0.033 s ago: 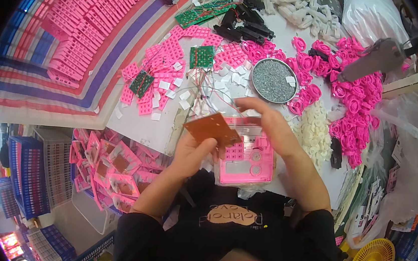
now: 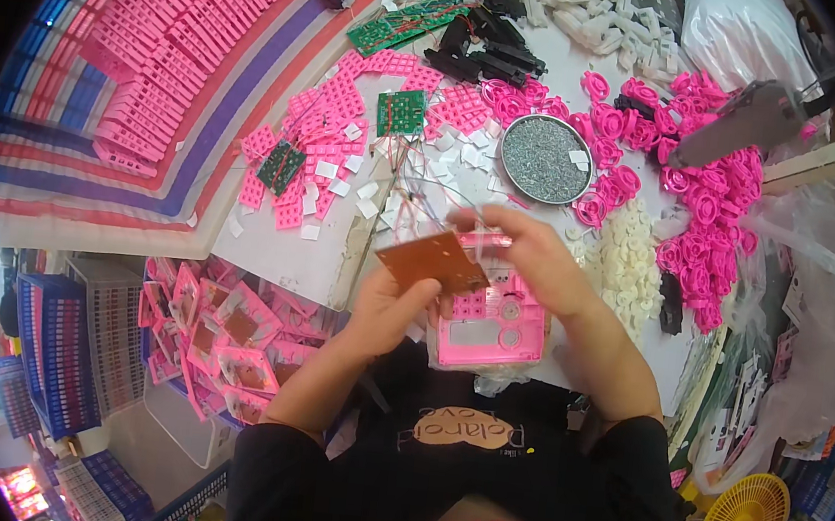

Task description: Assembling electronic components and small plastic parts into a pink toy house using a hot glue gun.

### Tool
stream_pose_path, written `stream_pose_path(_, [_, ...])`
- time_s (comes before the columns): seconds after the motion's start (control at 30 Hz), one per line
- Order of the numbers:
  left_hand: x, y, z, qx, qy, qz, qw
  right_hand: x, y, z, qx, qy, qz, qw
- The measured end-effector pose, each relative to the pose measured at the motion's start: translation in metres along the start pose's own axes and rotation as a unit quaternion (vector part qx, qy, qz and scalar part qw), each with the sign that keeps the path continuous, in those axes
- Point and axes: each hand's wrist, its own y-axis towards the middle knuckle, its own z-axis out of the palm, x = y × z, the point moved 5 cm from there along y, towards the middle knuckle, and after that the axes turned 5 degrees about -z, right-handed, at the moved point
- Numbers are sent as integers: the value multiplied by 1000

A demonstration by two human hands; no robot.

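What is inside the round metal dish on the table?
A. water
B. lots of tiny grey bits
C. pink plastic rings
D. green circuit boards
B: the round metal dish is filled edge to edge with tiny grey bits, with one small white square lying on top; the pink plastic rings lie outside it on the white table.

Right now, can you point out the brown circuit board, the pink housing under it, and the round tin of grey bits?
brown circuit board [image 2: 431, 260], head view, middle of its copper-coloured face.
pink housing [image 2: 496, 328], head view, lower flat face near the round holes.
round tin [image 2: 546, 158], head view, the grey fill at its centre.
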Motion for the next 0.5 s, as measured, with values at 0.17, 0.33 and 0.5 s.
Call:
stream_pose_path(0.17, [-1,-9,5,-36,97,-57,993,0,-33,-11,-77,3,-42,996])
stream_pose_path(0.33, [-2,-23,6,-2,217,-31,976,-51,-120,-70,-181,250,25,951])
stream_pose_path(0.5, [-20,-36,24,123,398,109,903,-23,-205,-125,-10,-63,279,958])
